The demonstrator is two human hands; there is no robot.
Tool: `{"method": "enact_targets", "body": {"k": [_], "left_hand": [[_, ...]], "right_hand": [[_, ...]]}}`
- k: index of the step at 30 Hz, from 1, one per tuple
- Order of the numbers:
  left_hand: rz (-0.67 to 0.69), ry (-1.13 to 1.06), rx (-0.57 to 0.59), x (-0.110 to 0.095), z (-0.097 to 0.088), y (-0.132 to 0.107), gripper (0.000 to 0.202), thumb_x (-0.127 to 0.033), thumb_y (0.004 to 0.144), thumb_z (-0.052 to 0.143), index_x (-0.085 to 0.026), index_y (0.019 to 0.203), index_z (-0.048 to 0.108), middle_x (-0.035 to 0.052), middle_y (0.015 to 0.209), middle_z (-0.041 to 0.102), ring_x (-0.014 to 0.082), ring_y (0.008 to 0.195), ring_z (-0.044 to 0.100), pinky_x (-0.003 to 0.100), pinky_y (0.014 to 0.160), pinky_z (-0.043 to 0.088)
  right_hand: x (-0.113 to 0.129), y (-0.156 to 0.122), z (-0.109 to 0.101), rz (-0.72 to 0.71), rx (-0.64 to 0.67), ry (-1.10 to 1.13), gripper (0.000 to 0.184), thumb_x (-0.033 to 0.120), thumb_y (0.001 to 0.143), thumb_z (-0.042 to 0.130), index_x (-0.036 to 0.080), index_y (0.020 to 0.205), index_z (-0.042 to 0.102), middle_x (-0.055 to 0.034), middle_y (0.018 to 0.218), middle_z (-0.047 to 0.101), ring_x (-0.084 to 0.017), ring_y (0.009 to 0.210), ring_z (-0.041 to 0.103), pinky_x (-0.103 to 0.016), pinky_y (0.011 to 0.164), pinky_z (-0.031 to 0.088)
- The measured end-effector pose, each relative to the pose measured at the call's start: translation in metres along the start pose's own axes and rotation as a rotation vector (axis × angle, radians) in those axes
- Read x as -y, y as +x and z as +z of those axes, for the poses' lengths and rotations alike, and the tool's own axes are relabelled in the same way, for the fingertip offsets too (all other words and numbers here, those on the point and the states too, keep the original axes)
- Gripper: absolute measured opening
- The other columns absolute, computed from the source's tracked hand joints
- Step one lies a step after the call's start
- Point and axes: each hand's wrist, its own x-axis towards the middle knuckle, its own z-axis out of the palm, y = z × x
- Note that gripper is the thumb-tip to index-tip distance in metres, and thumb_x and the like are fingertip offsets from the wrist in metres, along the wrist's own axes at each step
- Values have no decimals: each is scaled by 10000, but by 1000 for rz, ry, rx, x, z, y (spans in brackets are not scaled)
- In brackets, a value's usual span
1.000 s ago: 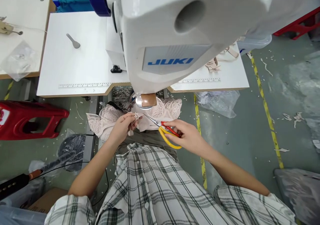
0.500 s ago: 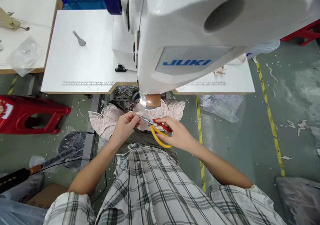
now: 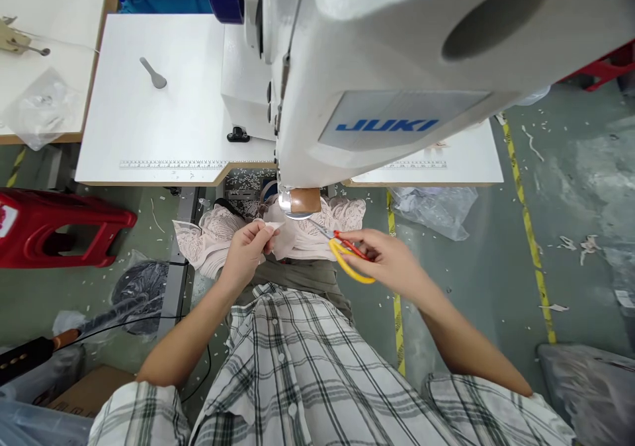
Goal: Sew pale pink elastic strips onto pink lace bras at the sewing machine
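Note:
My left hand [image 3: 245, 251] pinches a small strip at the edge of a pale pink lace garment [image 3: 213, 234] that lies in my lap, below the head of a white JUKI sewing machine [image 3: 377, 69]. My right hand [image 3: 389, 261] grips a pair of thread snips [image 3: 347, 254] with red and yellow handles, its blades pointing left toward the garment. The snips sit to the right of the strip and do not touch it. Both hands are closed on what they hold.
A white sewing table [image 3: 149, 115] with printed rulers along its front edge carries a grey spoon-shaped tool [image 3: 153, 74]. A red plastic stool [image 3: 54, 227] stands at left. Plastic bags [image 3: 431, 201] and fabric scraps lie on the green floor with yellow tape lines [image 3: 526, 214].
My right hand has pulled the snips to the right, away from the strip that my left hand holds. The left hand has stayed in place.

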Motion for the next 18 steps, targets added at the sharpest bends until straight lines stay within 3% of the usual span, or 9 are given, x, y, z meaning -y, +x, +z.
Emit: {"method": "enact_targets", "body": {"k": [3,6,9,11,13,15,16,18], "left_hand": [[-33,-121,56,2,-1,3,288,-394,832,658,-178,660,577,-27,605,517,86,562,432,216,564,388],[-64,-159,135,-2,-2,4,287,-397,860,642,-169,689,601,-10,655,556,79,556,444,211,544,399],[-166,-142,267,-13,-2,2,251,-391,875,606,-171,756,629,-4,634,589,81,493,462,211,465,373],[-263,-89,394,-24,0,0,218,-374,872,582,-177,803,642,9,646,635,85,446,473,210,403,318],[-334,24,523,-33,4,-2,199,-346,870,559,-180,797,641,25,658,667,90,414,477,218,379,292],[-317,179,588,-36,6,-4,229,-346,886,531,-183,761,631,33,649,673,101,404,483,235,387,318],[-249,258,551,-34,6,-6,242,-357,897,528,-185,764,634,37,663,679,113,430,508,245,414,356],[-17,374,311,-19,3,-12,231,-390,901,562,-189,839,658,54,764,703,150,575,598,267,529,450]], "right_hand": [[-13,31,-33,52,-131,-189,376,511,891,607,294,1185,691,-52,923,713,-208,722,645,-346,640,513],[-17,67,-59,2,-311,-427,417,453,927,551,219,1257,648,-122,1100,697,-307,973,655,-430,799,518],[-1,79,-51,-144,-411,-509,472,454,934,531,160,1297,600,-184,1238,638,-355,1147,592,-480,903,496],[16,71,-26,-314,-256,-430,455,481,924,546,191,1270,609,-161,1233,646,-324,1141,601,-449,894,511],[30,60,3,-499,44,-344,338,439,947,515,256,1198,647,-100,1204,674,-272,1089,630,-391,847,523],[34,55,23,-551,217,-294,277,357,979,447,285,1125,671,-54,1122,710,-224,984,659,-332,758,515],[32,54,27,-513,219,-277,276,328,984,428,280,1090,677,-48,1063,722,-210,926,666,-314,717,501],[22,57,25,-346,90,-217,244,326,973,452,245,1002,679,-56,948,727,-199,837,663,-299,675,475]]}}
